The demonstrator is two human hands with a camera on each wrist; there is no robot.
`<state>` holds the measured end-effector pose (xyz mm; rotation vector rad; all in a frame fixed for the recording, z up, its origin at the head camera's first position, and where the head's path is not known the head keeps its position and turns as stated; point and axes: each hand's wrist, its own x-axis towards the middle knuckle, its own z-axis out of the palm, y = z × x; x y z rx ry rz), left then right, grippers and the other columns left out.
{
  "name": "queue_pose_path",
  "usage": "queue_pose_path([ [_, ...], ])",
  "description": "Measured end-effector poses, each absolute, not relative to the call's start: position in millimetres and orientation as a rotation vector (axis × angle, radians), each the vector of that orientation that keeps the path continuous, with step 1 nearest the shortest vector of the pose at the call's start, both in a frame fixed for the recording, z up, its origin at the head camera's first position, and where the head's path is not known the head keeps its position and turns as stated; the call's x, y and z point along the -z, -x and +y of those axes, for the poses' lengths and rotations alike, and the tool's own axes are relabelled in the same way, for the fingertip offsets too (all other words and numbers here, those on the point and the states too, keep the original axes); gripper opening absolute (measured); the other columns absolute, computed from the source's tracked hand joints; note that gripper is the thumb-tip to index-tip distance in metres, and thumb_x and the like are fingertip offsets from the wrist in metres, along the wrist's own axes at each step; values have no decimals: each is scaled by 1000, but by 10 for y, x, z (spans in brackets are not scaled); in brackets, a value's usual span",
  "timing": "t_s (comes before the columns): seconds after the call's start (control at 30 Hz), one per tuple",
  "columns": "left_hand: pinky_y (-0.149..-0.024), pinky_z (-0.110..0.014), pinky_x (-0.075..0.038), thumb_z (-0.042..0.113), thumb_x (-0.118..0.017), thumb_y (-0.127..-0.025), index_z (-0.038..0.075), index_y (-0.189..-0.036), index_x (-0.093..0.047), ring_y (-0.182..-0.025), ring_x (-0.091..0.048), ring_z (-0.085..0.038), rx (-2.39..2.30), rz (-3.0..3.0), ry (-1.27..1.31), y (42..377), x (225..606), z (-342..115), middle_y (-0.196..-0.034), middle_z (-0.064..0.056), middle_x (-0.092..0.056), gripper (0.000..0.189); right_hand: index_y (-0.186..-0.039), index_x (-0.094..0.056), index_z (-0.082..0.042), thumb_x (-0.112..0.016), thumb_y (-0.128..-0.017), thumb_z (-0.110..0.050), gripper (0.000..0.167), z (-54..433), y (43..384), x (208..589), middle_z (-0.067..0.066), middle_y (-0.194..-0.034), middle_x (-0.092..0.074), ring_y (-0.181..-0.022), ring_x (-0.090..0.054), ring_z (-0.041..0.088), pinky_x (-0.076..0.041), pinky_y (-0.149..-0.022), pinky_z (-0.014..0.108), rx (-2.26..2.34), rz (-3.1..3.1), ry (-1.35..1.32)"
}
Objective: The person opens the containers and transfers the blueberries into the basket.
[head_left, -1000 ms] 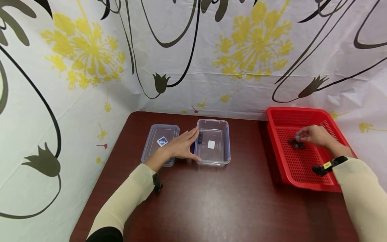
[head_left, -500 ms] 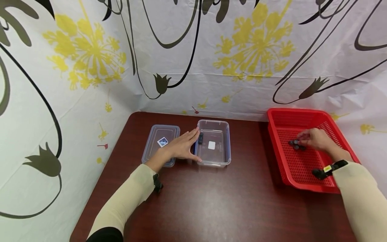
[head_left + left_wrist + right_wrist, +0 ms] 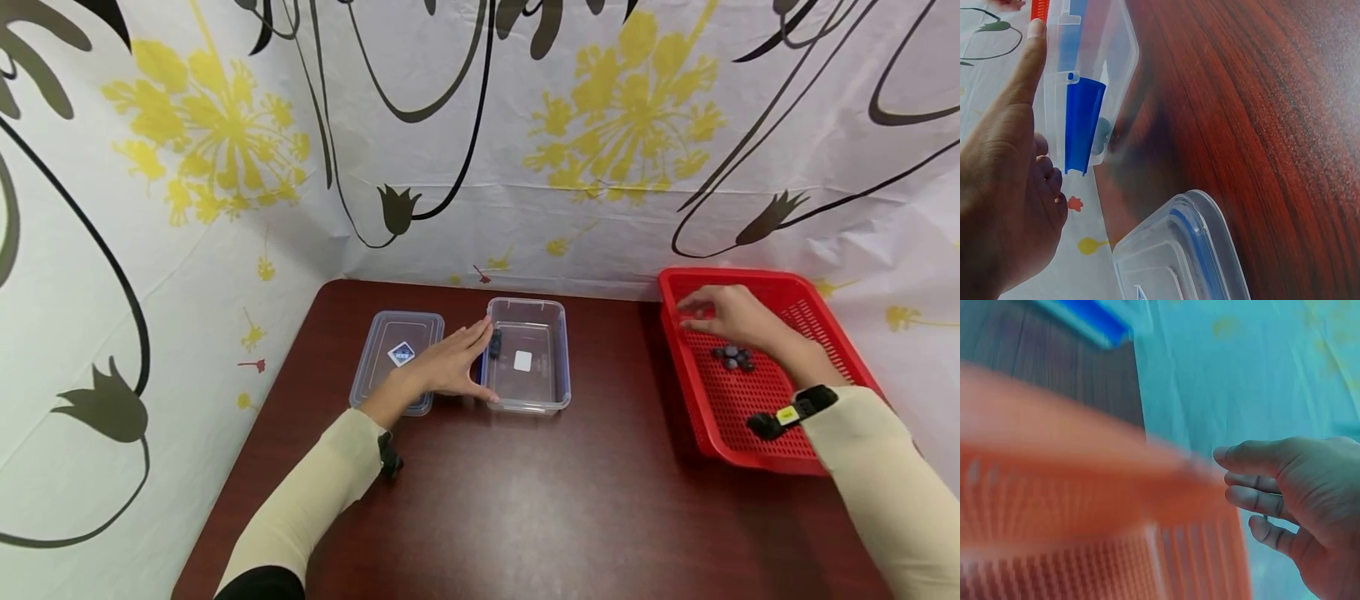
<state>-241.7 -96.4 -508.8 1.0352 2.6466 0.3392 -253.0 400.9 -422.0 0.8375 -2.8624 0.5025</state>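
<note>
My left hand (image 3: 452, 362) steadies the left side of a clear plastic box (image 3: 558, 354), its thumb and fingers stretched along the rim. A few dark blueberries (image 3: 496, 343) lie by the box's left wall; in the left wrist view, blueberries (image 3: 1101, 134) show through the plastic beside a blue clip flap (image 3: 1083, 125). My right hand (image 3: 731, 315) is over the far left side of a red basket (image 3: 757, 458), thumb and fingertips bent toward each other. Whether a berry sits between those fingertips I cannot tell. Several blueberries (image 3: 732, 357) lie in a cluster on the basket floor.
A clear lid (image 3: 378, 358) with a blue label lies on the brown table (image 3: 525, 500), left of the box and partly under my left arm. The basket's raised left wall (image 3: 684, 392) stands between the right hand and the box. A patterned cloth (image 3: 450, 167) hangs behind the table.
My right hand dipped to the blueberry cluster, then rose and moved left toward the basket's far left rim, uncovering the berries. The left hand keeps its place on the box.
</note>
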Motion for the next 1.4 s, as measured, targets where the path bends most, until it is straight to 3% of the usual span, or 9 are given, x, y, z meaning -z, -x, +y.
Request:
queue_pose_path([
  [0.1, -133, -41, -6, 82, -68, -83, 11, -169, 5, -164, -2, -18, -343, 2640, -1030, 2405, 5080, -968, -179, -9, 7, 134, -105, -81, -5, -90, -82, -4, 24, 3722, 2575, 4202, 7, -98, -79, -76, -66, 15, -55, -66, 29, -569, -2851, -899],
  [0.23, -133, -40, -5, 82, -69, -83, 11, -170, 6, -164, 0, -18, -341, 2634, -1026, 2397, 5069, -967, -179, -9, 7, 134, -105, -82, -6, -89, -83, -4, 24, 3359, 2641, 4241, 1, -88, -76, -70, -64, 10, -52, -61, 25, -630, -2817, -1027],
  [0.6, -133, -41, -5, 80, -69, -84, 10, -169, 4, -164, -1, -18, -333, 2634, -1037, 2411, 5063, -949, -179, -10, 7, 133, -109, -80, 0, -88, -84, -4, 27, 2504, 2747, 4475, 14, -97, -77, -81, -72, 28, -60, -75, 50, -779, -2859, -1149],
  [0.83, -133, -41, -5, 79, -70, -84, 10, -170, 3, -164, -3, -19, -331, 2637, -1035, 2414, 5050, -955, -179, -12, 5, 132, -111, -79, 1, -87, -85, -8, 29, 2075, 2836, 4656, 16, -101, -78, -84, -74, 21, -62, -77, 41, -867, -2915, -1186],
  [1.07, -133, -43, -7, 80, -70, -84, 7, -170, -1, -164, -4, -20, -326, 2643, -1035, 2422, 5057, -951, -179, -11, 5, 132, -111, -77, 6, -86, -86, -7, 30, 1704, 2874, 4840, 20, -100, -79, -86, -76, 24, -63, -78, 37, -938, -2975, -1205],
  [1.4, -133, -43, -7, 79, -70, -85, 6, -170, -3, -164, -4, -21, -335, 2640, -1031, 2413, 5051, -959, -179, -11, 6, 131, -106, -79, 5, -87, -84, -6, 26, 1472, 2840, 5083, 10, -90, -79, -82, -75, 20, -62, -75, 33, -902, -3027, -1096],
])
